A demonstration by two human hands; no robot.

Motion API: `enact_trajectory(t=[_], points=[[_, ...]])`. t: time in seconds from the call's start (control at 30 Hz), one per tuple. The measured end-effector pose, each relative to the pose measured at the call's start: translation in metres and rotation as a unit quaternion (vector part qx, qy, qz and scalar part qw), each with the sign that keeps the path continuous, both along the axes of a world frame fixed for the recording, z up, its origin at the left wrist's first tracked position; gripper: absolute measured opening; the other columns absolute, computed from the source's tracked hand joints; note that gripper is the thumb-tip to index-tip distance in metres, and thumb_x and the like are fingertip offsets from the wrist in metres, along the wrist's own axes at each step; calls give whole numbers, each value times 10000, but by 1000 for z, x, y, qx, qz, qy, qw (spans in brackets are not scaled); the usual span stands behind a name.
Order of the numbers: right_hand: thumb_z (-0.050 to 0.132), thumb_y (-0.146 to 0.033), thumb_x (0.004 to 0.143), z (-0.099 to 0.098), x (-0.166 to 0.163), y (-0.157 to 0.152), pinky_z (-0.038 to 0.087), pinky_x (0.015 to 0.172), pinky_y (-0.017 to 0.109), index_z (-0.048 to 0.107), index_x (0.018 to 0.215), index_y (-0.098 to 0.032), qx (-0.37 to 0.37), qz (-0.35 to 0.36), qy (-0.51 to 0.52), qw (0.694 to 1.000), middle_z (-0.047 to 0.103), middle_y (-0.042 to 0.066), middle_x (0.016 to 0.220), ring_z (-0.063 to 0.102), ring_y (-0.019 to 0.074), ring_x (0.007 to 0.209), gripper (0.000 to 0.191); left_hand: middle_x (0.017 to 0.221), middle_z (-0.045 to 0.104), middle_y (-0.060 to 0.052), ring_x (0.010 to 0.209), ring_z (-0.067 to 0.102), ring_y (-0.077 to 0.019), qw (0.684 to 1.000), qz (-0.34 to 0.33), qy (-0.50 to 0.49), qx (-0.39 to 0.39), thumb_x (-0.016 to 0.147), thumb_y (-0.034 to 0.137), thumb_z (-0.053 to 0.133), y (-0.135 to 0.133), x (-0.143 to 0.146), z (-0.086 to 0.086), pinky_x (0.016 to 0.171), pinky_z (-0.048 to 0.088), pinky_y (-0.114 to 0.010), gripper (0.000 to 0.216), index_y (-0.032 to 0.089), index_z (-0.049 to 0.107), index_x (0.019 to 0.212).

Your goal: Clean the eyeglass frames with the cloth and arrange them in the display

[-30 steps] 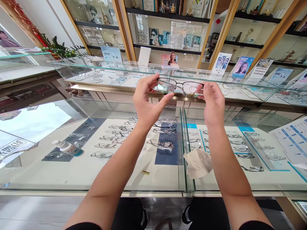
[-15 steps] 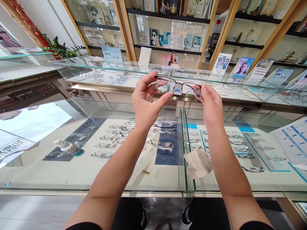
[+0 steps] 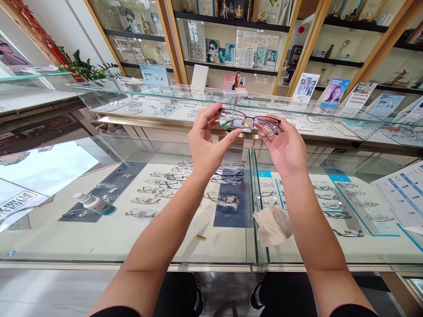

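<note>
I hold a pair of dark-framed glasses (image 3: 248, 122) up in front of me, above a glass display counter (image 3: 132, 246). My left hand (image 3: 206, 141) pinches the left end of the frame between thumb and fingers. My right hand (image 3: 287, 145) grips the right end, palm turned partly toward me. The lenses are clear and catch reflections. On the counter below lie a beige cleaning cloth (image 3: 272, 225) and another pair of glasses in a clear wrapper (image 3: 224, 199).
A small white bottle (image 3: 93, 204) lies on the counter at the left. Rows of glasses (image 3: 172, 178) sit inside the case. A leaflet (image 3: 403, 193) lies at the right. A second glass counter (image 3: 165, 94) and shelves (image 3: 231, 24) stand behind.
Both hands have tilted and turned the glasses. The right hand has rotated so its palm now faces me more, and the frame sits slightly to the right.
</note>
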State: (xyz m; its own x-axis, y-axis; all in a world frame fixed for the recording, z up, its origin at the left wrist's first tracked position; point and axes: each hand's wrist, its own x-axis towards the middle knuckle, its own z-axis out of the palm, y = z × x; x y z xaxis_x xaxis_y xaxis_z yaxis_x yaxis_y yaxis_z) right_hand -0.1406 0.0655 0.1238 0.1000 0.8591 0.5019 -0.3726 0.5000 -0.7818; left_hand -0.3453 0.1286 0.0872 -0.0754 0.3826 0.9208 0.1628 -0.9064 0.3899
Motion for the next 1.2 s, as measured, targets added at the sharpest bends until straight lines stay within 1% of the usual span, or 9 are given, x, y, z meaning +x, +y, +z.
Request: enact_trajectory(t=[0.13,0.27,0.47,0.57,0.67,0.8,1.0,1.1,1.2], points=[[738,-543,954,-2,0,1,645,1037,415,789,1080,-289,0,3,5,1000,830,35,1194,770,247,1234,288,1471,689,-70,1397,657,-299,1000,23,2,-8,856,611,896,-2,0,-1,1151,568,-459,739,357,645,1503],[705,-569,963,-2,3,2,639,1052,445,776,1129,-293,9,-14,-38,999,825,48,1249,762,262,1265,331,1466,695,-79,1350,683,-284,999,26,20,-14,901,618,850,-1,0,-2,1070,592,-432,736,361,605,1546],[664,-689,928,5,22,-2,624,1040,528,815,1093,-265,-27,-6,-144,989,824,99,1273,747,327,1259,479,1446,718,-87,1279,706,-279,995,43,83,-30,895,654,832,-16,-9,14,1019,605,-451,700,361,652,1505],[770,-609,890,6,30,-4,591,1077,489,820,1027,-301,-47,11,-214,976,833,48,1217,742,287,1214,341,1379,759,-87,1222,717,-271,988,12,147,-35,863,651,862,-26,-15,25,1004,611,-454,672,348,707,1443],[842,-526,868,5,31,-5,578,1038,443,813,948,-299,-52,25,-276,959,831,22,1110,741,240,1071,243,1326,784,-83,1168,730,-256,981,-28,191,-29,861,627,875,-32,-19,31,1046,599,-457,635,331,738,1406],[890,-507,835,4,26,-7,563,910,399,801,870,-263,-46,42,-299,952,801,15,948,704,198,900,263,1330,787,-96,1166,730,-257,973,-44,227,-29,872,639,861,-34,-19,33,1048,595,-449,642,311,740,1410],[921,-569,778,-1,21,-3,545,811,378,796,844,-232,-60,13,-312,948,785,17,867,664,179,808,365,1379,763,-107,1189,721,-271,963,-31,266,-28,903,644,827,-30,-20,33,1045,585,-455,666,317,692,1467],[917,-563,778,-6,20,3,553,829,385,782,831,-224,-57,-33,-295,953,798,29,877,681,185,825,368,1396,734,-116,1265,682,-303,966,7,258,-29,890,673,822,-30,-16,30,1040,582,-462,685,318,683,1459],[893,-533,804,-10,18,7,566,856,399,766,839,-219,-56,-97,-266,957,815,47,895,712,200,849,340,1162,750,-90,1133,684,-282,985,90,142,-43,917,646,800,-37,-4,25,953,581,-433,493,295,767,1262]])
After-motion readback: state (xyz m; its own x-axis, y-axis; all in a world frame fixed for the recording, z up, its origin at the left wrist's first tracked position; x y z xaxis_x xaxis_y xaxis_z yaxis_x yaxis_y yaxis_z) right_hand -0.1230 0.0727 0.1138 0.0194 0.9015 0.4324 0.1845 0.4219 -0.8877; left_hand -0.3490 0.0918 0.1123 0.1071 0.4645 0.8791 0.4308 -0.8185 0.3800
